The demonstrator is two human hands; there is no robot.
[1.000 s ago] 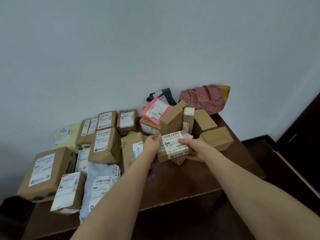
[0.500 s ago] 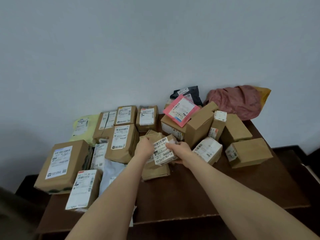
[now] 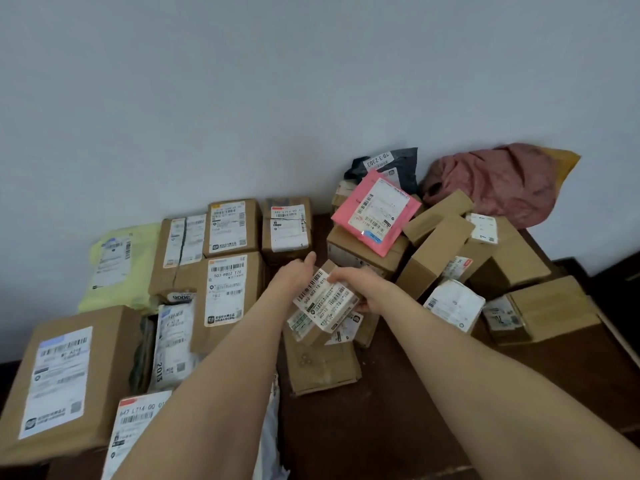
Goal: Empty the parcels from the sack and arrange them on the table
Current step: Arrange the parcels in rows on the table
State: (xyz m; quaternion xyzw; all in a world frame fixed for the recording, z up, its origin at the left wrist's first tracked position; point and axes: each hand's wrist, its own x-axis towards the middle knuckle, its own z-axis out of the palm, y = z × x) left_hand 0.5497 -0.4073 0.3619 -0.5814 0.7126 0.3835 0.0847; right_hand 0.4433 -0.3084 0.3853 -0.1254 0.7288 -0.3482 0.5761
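Head view looks down on a dark brown table set against a pale wall. The small labelled box now being handled is just left of frame centre, tilted with its barcode label up, above a flat brown carton and a couple of other small parcels it overlaps. The right hand has it: fingers curl over the upper right edge of the label, thumb hidden beneath, a grip that leaves the label readable. The left hand lies against the box's left edge with its thumb raised. Its fingers are hidden behind the hand, so I cannot tell whether they clasp the box or only steady it. At the left of the frame the sorted boxes lie in close rows, labels up and touching one another, with a yellow mailer by the wall and a large carton at lower left, presumably so each address can be read. Right of centre the loose heap is jumbled, with a pink mailer on top, apparently not yet sorted. The sack, of reddish cloth, slumps crumpled against the wall at upper right and looks emptied. The box is probably bound for the gap beside the rows.
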